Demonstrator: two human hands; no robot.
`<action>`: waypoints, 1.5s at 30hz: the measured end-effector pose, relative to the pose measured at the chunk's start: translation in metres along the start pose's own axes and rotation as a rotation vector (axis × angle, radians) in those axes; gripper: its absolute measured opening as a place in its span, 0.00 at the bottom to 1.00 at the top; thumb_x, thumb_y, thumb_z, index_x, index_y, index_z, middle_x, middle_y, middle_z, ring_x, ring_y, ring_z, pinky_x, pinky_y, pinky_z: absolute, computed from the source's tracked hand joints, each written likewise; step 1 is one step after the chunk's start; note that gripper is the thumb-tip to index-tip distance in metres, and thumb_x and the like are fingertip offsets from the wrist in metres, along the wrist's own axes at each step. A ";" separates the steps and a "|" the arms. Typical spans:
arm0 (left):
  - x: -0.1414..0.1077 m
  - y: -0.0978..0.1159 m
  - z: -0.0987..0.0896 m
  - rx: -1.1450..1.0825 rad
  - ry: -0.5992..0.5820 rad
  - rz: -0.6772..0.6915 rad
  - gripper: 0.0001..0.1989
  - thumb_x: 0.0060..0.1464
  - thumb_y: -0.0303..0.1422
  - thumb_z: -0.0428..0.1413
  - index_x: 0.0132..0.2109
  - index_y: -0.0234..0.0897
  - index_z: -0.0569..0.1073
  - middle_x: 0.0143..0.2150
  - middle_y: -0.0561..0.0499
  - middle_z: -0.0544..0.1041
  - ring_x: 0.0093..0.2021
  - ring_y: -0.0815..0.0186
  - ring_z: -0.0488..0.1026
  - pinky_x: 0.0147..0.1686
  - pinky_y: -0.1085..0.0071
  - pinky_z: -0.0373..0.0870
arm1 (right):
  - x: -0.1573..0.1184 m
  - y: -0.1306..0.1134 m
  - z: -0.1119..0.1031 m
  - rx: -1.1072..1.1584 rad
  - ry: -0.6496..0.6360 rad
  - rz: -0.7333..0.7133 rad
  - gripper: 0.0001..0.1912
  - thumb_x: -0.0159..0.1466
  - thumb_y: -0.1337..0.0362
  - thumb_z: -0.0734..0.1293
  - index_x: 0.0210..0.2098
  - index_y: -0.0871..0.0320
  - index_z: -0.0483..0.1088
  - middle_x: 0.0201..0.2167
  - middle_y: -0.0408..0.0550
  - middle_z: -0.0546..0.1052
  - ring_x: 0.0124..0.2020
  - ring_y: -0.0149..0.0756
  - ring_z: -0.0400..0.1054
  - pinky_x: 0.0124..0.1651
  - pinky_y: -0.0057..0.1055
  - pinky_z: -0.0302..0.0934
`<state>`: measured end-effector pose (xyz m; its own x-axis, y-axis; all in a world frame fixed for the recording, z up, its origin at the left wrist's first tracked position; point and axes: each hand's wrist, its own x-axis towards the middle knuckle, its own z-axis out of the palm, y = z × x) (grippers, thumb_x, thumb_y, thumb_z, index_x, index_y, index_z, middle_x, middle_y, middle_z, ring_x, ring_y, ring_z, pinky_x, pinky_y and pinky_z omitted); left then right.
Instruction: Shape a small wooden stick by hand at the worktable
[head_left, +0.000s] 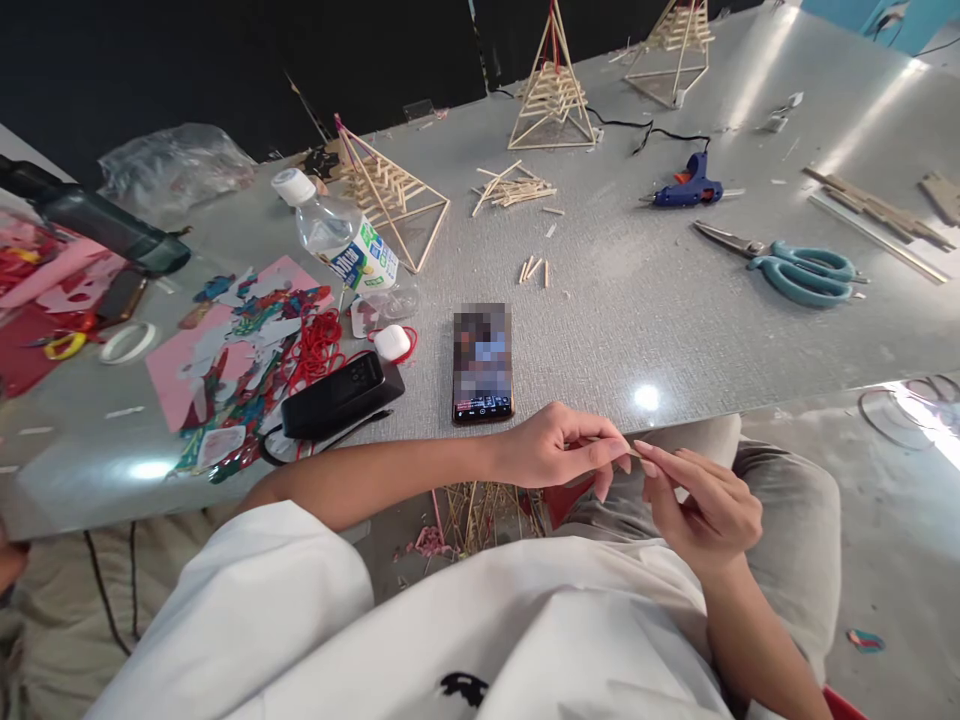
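My left hand (562, 447) reaches across the table's front edge, its thumb and forefinger pinched together. My right hand (703, 505) meets it above my lap, also pinching. Between the fingertips runs a thin, pale wooden stick (631, 450), mostly covered by the fingers. A phone (482, 365) with a lit screen lies just beyond my left wrist. Past it are a few short cut sticks (534, 270) and a loose pile of longer wooden sticks (514, 190).
Stick pyramids stand behind: left (394, 195), middle (553, 100) and right (675, 45). A glue gun (694, 185) and blue-handled scissors (806, 268) lie at right. At left are a plastic bottle (337, 235), a black power bank (334, 395), red cord (319, 345) and paper scraps (247, 350).
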<state>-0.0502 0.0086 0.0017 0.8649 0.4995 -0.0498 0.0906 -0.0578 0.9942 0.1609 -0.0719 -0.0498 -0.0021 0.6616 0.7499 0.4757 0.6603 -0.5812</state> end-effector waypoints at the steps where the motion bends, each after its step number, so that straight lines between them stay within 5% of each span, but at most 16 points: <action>1: 0.000 0.000 0.000 0.004 0.008 -0.001 0.20 0.76 0.43 0.50 0.49 0.31 0.79 0.31 0.46 0.85 0.31 0.70 0.75 0.35 0.72 0.71 | -0.001 0.001 0.000 -0.044 -0.006 -0.036 0.32 0.65 0.78 0.71 0.65 0.48 0.75 0.27 0.41 0.83 0.17 0.29 0.66 0.20 0.30 0.60; 9: 0.000 0.003 0.000 0.047 0.039 -0.028 0.23 0.74 0.44 0.51 0.49 0.29 0.84 0.32 0.44 0.85 0.24 0.71 0.64 0.25 0.72 0.59 | -0.009 0.011 0.001 -0.286 0.008 -0.168 0.42 0.63 0.81 0.72 0.73 0.50 0.66 0.31 0.43 0.86 0.16 0.28 0.62 0.21 0.32 0.59; 15: 0.000 0.002 -0.001 0.056 0.057 0.041 0.23 0.73 0.43 0.53 0.44 0.29 0.86 0.35 0.41 0.87 0.27 0.70 0.67 0.28 0.71 0.63 | -0.011 0.007 0.005 -0.237 0.111 -0.086 0.39 0.61 0.81 0.74 0.68 0.48 0.72 0.33 0.43 0.87 0.17 0.28 0.62 0.21 0.31 0.61; 29: -0.001 -0.002 0.000 0.019 0.047 0.008 0.25 0.73 0.45 0.53 0.56 0.28 0.84 0.34 0.39 0.87 0.24 0.70 0.64 0.24 0.72 0.63 | -0.007 0.008 0.010 -0.279 0.185 -0.180 0.29 0.61 0.82 0.73 0.60 0.58 0.77 0.28 0.44 0.84 0.17 0.25 0.61 0.21 0.28 0.58; 35: -0.002 0.000 0.000 -0.033 0.061 0.020 0.21 0.73 0.42 0.54 0.55 0.30 0.84 0.36 0.40 0.87 0.25 0.71 0.65 0.26 0.73 0.65 | -0.006 0.003 0.014 -0.224 0.212 -0.061 0.16 0.66 0.75 0.72 0.50 0.54 0.78 0.23 0.40 0.81 0.17 0.27 0.66 0.23 0.26 0.65; 45: -0.003 0.002 -0.003 -0.052 0.043 -0.025 0.22 0.73 0.43 0.54 0.52 0.27 0.83 0.32 0.42 0.87 0.23 0.71 0.65 0.24 0.72 0.62 | 0.004 -0.018 0.018 -0.032 0.183 0.211 0.05 0.69 0.71 0.70 0.41 0.56 0.76 0.23 0.39 0.82 0.15 0.22 0.65 0.19 0.19 0.59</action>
<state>-0.0542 0.0099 0.0039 0.8407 0.5368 -0.0717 0.0853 -0.0005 0.9964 0.1370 -0.0743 -0.0420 0.2569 0.7060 0.6599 0.4764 0.5016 -0.7221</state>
